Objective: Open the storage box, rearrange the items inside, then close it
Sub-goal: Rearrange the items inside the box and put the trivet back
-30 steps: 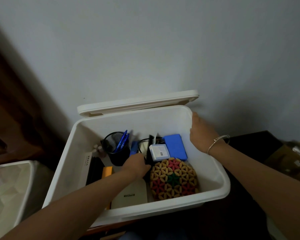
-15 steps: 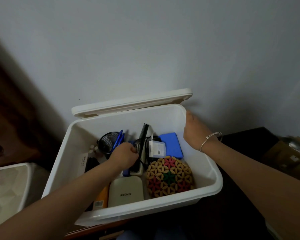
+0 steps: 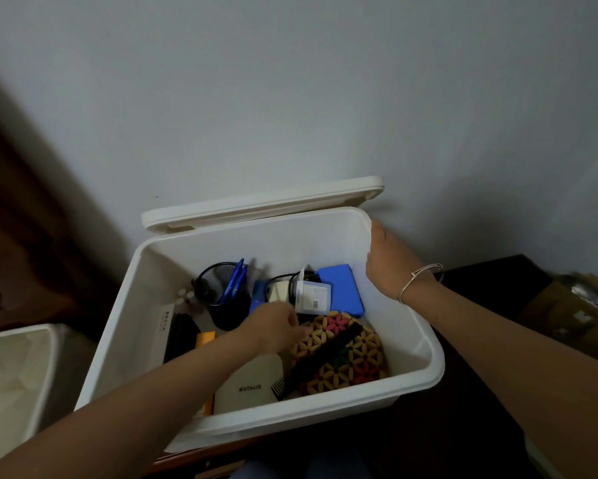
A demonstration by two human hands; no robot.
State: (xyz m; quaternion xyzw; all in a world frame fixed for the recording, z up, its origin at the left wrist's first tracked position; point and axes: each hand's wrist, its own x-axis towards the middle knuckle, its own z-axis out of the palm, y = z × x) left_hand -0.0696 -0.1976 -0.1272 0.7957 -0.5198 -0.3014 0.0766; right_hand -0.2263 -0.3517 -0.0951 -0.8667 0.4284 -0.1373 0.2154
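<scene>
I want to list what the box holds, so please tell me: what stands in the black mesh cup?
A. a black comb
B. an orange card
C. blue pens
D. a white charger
C: blue pens stick up out of the black mesh cup near the back wall of the white box.

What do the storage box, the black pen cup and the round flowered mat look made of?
Storage box: white plastic, smooth, faintly glossy, with a moulded rounded rim. Pen cup: black mesh, probably metal wire; its wall is see-through. Round mat: probably wooden beads, matte, strung into tan, red and green flowers.
</scene>
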